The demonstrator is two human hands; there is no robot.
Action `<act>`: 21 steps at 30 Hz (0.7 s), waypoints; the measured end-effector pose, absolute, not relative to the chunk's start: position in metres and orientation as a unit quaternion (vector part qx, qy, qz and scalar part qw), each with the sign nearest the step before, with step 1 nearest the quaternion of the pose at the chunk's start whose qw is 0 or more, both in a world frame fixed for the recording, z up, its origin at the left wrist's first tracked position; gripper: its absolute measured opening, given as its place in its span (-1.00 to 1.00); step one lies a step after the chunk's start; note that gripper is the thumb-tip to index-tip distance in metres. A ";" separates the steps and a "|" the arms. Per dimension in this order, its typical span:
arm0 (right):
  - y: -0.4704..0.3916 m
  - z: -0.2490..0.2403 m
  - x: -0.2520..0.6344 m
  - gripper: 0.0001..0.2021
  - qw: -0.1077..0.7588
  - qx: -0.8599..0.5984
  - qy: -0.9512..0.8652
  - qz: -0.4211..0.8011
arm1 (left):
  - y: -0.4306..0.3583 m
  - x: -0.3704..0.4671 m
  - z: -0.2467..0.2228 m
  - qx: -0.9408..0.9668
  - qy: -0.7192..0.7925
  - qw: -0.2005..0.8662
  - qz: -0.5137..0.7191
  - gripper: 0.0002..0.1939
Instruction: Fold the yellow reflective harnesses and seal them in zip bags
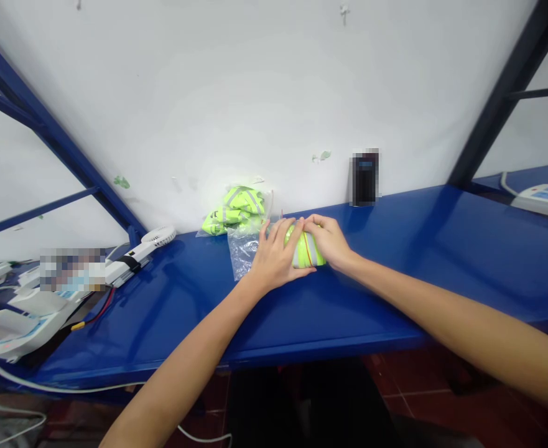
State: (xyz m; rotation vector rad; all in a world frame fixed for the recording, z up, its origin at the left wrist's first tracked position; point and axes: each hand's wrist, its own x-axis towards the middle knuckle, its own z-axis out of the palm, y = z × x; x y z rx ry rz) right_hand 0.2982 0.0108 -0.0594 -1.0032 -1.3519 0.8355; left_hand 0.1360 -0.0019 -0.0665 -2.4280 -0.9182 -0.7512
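Note:
A folded neon-yellow reflective vest (307, 251), with a silver band and an orange line, is gripped between my two hands over the blue table. My left hand (278, 252) lies across its left side, fingers bent over the top and thumb along the front edge. My right hand (330, 241) closes round the right side, its fingertips meeting those of the left. Just left of my left hand a clear plastic bag (242, 252) lies flat, partly covered by that hand. Behind it more neon-yellow reflective vests (243, 208) sit in clear plastic against the wall.
On the blue table (385, 249), a dark, blurred-out upright object (364, 179) leans at the wall. White devices, cables and a small white fan (159, 236) crowd the left end. Blue metal frames (68, 149) rise at both sides. Another white device (547, 198) stands far right.

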 end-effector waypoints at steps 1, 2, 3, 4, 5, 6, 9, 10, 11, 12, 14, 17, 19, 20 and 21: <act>0.012 -0.061 0.298 -0.82 0.592 -0.425 -0.581 0.362 | -0.003 0.138 -0.066 -0.876 -0.336 0.214 -0.272 0.02; 0.013 -0.062 0.297 -0.84 0.594 -0.422 -0.580 0.363 | -0.003 0.139 -0.066 -0.876 -0.339 0.210 -0.272 0.02; 0.013 -0.063 0.297 -0.86 0.595 -0.424 -0.579 0.363 | -0.003 0.140 -0.066 -0.876 -0.341 0.206 -0.272 0.01; 0.014 -0.065 0.296 -0.86 0.594 -0.428 -0.577 0.361 | -0.004 0.141 -0.067 -0.876 -0.343 0.202 -0.271 0.01; 0.015 -0.066 0.295 -0.86 0.591 -0.434 -0.577 0.360 | -0.004 0.142 -0.067 -0.877 -0.345 0.199 -0.269 0.01; 0.015 -0.068 0.294 -0.85 0.588 -0.438 -0.578 0.359 | -0.003 0.142 -0.068 -0.877 -0.348 0.196 -0.266 0.02; 0.013 -0.071 0.291 -0.79 0.584 -0.432 -0.580 0.371 | -0.002 0.141 -0.069 -0.883 -0.348 0.187 -0.255 0.02; 0.012 -0.070 0.290 -0.78 0.586 -0.423 -0.578 0.380 | -0.001 0.140 -0.069 -0.884 -0.349 0.182 -0.253 0.02; 0.011 -0.069 0.290 -0.78 0.588 -0.411 -0.577 0.389 | -0.001 0.138 -0.069 -0.884 -0.350 0.175 -0.254 0.02; 0.009 -0.068 0.290 -0.79 0.588 -0.397 -0.580 0.399 | 0.000 0.136 -0.068 -0.884 -0.353 0.166 -0.257 0.03; 0.006 -0.064 0.290 -0.82 0.579 -0.370 -0.595 0.417 | 0.000 0.130 -0.067 -0.881 -0.362 0.145 -0.269 0.04; 0.002 -0.060 0.291 -0.77 0.533 -0.327 -0.625 0.468 | 0.001 0.122 -0.066 -0.874 -0.377 0.127 -0.278 0.03; 0.002 -0.060 0.292 -0.68 0.509 -0.309 -0.628 0.502 | 0.001 0.119 -0.066 -0.870 -0.388 0.127 -0.278 0.01; 0.002 -0.061 0.293 -0.65 0.506 -0.310 -0.625 0.508 | 0.001 0.119 -0.066 -0.868 -0.392 0.130 -0.276 0.00; 0.003 -0.061 0.293 -0.63 0.509 -0.318 -0.619 0.507 | 0.002 0.118 -0.066 -0.866 -0.395 0.136 -0.274 -0.02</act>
